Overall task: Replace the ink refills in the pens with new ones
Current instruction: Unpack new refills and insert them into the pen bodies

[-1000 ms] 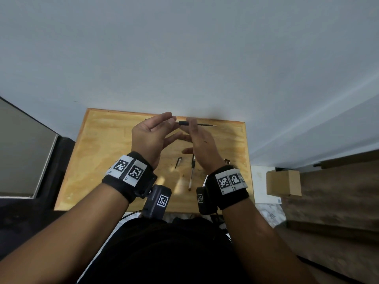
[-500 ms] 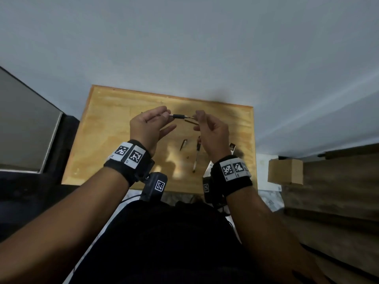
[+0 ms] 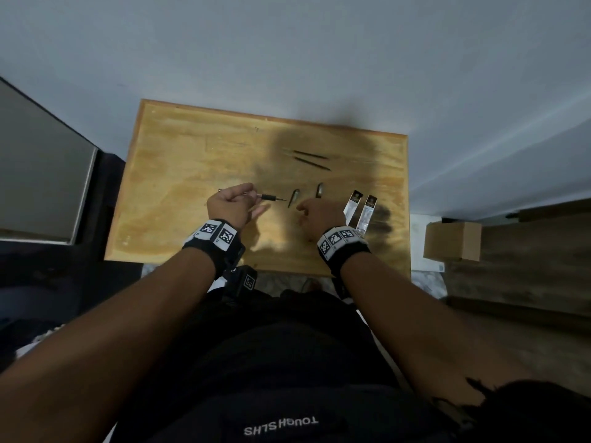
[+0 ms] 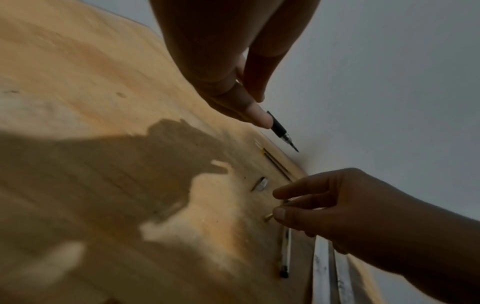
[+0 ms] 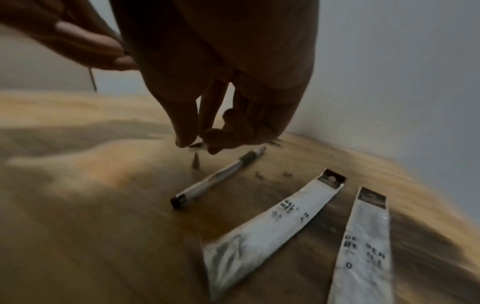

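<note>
Two flat white refill packets [image 5: 262, 230] lie beside a pen barrel [image 5: 215, 176] on the table [image 3: 179, 174].

Head view looks down; 2 wrist views close, blurry, share table [image 3: 192, 174].

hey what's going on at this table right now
A person is swapping pen refills at a wooden table. Their left hand holds a pen off the surface, tip pointing right. Their right hand is lowered to the table, fingertips right over a small cone-shaped tip piece, beside a second pen lying flat. Two white refill packets lie to the right, and two thin loose refills lie farther back.
</note>
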